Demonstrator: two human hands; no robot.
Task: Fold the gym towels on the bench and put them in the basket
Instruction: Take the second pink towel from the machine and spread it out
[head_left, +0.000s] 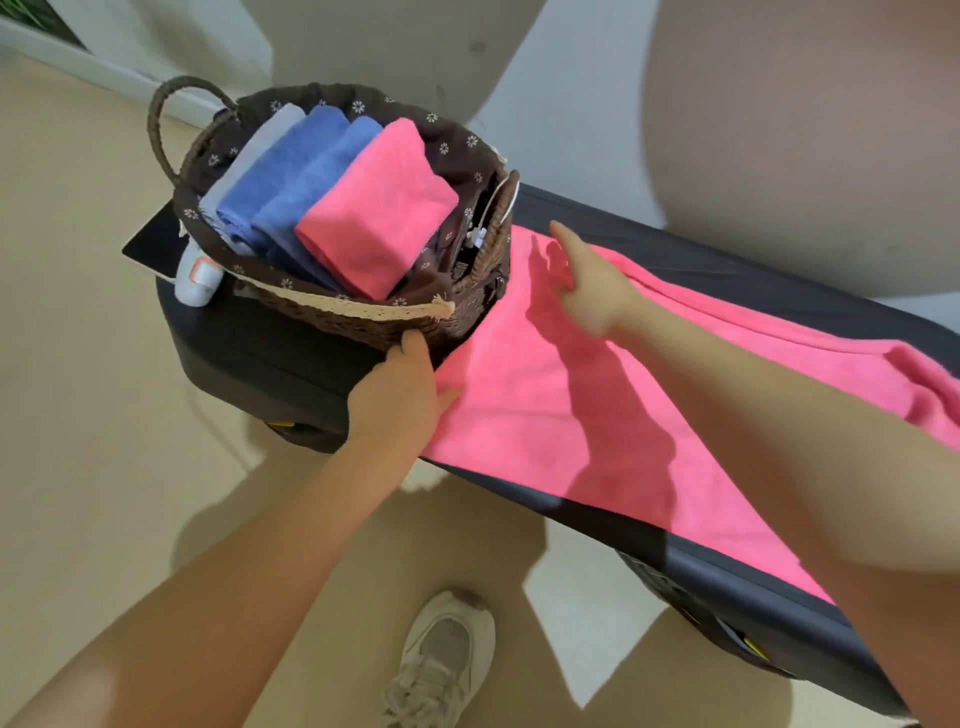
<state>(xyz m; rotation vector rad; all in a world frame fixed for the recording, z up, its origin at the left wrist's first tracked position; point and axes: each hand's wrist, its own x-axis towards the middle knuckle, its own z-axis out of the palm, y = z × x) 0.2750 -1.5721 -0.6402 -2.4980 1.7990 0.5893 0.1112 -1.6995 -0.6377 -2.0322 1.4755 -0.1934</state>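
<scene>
From the head camera, a wicker basket (363, 317) stands at the end of a dark bench (249, 353); it holds a folded pink towel (379, 208), two blue towels (291, 176) and a grey towel (249, 156) side by side; a larger pink towel (571, 405) lies spread flat along the bench, touching the basket; the left hand (400, 395) pinches that towel's near corner beside the basket; the right hand (587, 286) rests on its far edge, fingers loosely extended, gripping nothing; a white bottle (195, 280) and a sneaker (441, 660) show.
</scene>
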